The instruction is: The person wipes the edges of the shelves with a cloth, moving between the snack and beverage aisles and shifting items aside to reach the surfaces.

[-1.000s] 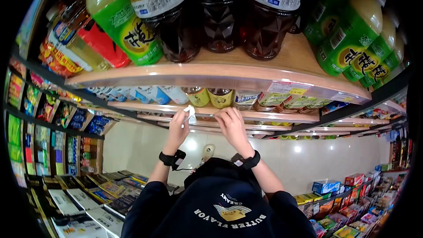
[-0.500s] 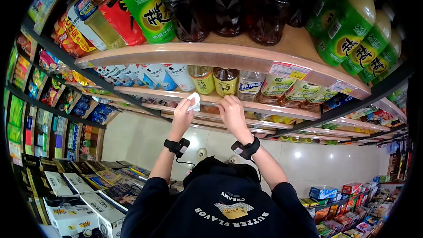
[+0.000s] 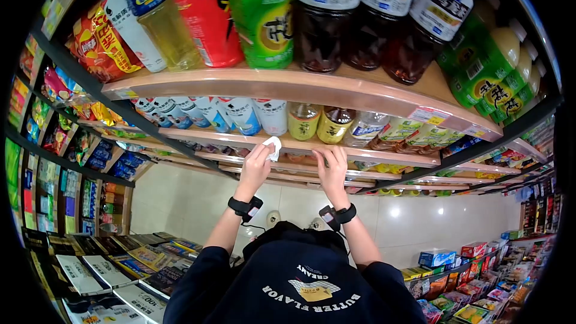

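My left hand is closed on a crumpled white tissue, just in front of the second shelf's edge. My right hand is at the same edge, farther right, its fingers curled together at the wooden front. Whatever may be between those fingertips is hidden. Behind the hands stand a yellow-labelled bottle, a darker bottle with a yellow label and a white-and-blue bottle. Black straps with small devices are on both wrists.
Large drink bottles, among them a green one and a dark tea bottle, fill the upper shelf, which juts out above my hands. Boxes are stacked at lower left. Packaged goods stand at lower right. Pale tiled floor lies below.
The view has shifted, so the shelf goods appear farther right. Relative to the bottles, both hands are now farther left along the shelf edge. The tissue is still in my left hand.
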{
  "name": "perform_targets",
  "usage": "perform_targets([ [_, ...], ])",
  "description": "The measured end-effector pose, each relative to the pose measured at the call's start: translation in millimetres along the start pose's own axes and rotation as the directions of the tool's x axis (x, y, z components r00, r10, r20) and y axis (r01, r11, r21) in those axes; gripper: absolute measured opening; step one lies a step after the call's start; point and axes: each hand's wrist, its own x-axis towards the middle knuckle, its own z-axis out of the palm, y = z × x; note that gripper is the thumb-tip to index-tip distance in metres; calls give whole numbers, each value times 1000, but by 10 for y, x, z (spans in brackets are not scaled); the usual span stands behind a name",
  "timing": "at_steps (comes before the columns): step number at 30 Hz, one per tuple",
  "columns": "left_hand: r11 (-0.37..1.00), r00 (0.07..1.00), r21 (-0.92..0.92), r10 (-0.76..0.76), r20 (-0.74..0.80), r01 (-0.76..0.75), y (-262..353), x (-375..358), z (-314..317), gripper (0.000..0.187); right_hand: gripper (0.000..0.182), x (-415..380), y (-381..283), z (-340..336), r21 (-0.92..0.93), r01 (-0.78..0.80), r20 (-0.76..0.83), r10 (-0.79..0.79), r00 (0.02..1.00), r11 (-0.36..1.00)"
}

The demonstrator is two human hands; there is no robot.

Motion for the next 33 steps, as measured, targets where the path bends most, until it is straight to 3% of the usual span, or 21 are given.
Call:
perform_targets([
  [3, 999, 999, 31, 9, -42, -8, -120, -23, -167, 35, 18, -61, -78, 52, -118, 38, -66, -46, 997, 992],
  [8, 990, 988, 134, -21, -154, 42, -438, -136, -386, 29, 21, -190, -73, 209, -154, 28, -86, -41, 995, 988],
  [16, 963, 969, 172, -176, -176, 206, -759, -283, -760, 25, 38, -560, 203, 705, -322, -38, -184, -24, 983, 946],
  [20, 953, 951, 235, -121, -283, 192, -995, -347, -852, 24, 39, -536, 297, 881, -325, -28, -318, -82, 945, 945],
  [23, 925, 907, 198, -245, -343, 325, -1053, -375, -993, 28, 37, -597, 393, 951, -403, -22, -322, -119, 939, 915],
  [26, 918, 881, 282, -127, -457, 279, -1246, -437, -871, 25, 40, -599, 491, 992, -449, 31, -318, -192, 928, 893],
  [27, 882, 881, 413, -5, -474, 227, -1147, -373, -893, 25, 42, -608, 525, 1005, -476, 42, -332, -224, 916, 878],
  [28, 889, 903, 342, -154, -401, 303, -1307, -598, -781, 31, 44, -637, 599, 1044, -504, 56, -341, -258, 904, 862],
  [29, 897, 897, 354, -95, -432, 266, -1226, -521, -788, 27, 40, -977, 871, 1279, -424, -174, -169, 111, 979, 889],
  [30, 917, 881, 313, -78, -467, 248, -1206, -492, -750, 25, 40, -1075, 968, 1383, -384, -411, 43, 461, 886, 827],
  [32, 951, 846, 199, -102, -524, 238, -1200, -514, -596, 27, 36, -1161, 1073, 1455, -366, -515, 154, 596, 788, 775],
  [33, 958, 859, 175, -114, -498, 228, -1152, -517, -527, 27, 36, -1020, 964, 1363, -341, -491, 144, 561, 815, 801],
])
